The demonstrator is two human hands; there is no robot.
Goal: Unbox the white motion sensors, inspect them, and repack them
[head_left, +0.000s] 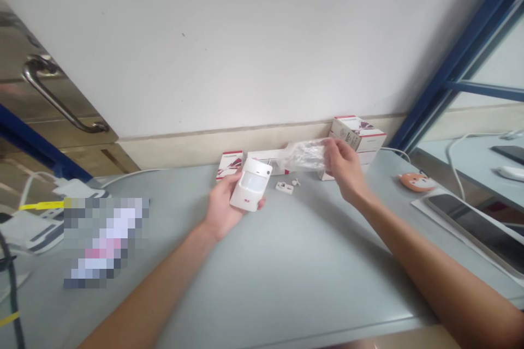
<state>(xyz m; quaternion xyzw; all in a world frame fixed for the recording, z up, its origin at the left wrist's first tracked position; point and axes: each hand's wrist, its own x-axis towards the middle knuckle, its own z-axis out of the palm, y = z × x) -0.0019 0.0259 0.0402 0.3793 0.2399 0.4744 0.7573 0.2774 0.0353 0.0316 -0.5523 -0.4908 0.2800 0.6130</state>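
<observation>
A white motion sensor point(251, 185) with a curved lens window and small red lettering rests in my left hand point(223, 204), fingers wrapped round its sides. My right hand point(344, 166) pinches the end of a clear, crinkled plastic bag point(305, 156), which stretches leftward from the fingers. Between the two hands, small white plastic parts point(284, 188) lie on the grey table point(286, 267). Whether the bag contains anything, I cannot tell.
Red-and-white boxes point(368, 139) are stacked at the back right, with another box point(230, 164) at the back left. A phone point(475, 229) and an orange animal-shaped item point(416, 181) lie right. Power strips and cables point(36, 229) stand left, beside a pixelated object point(106, 245).
</observation>
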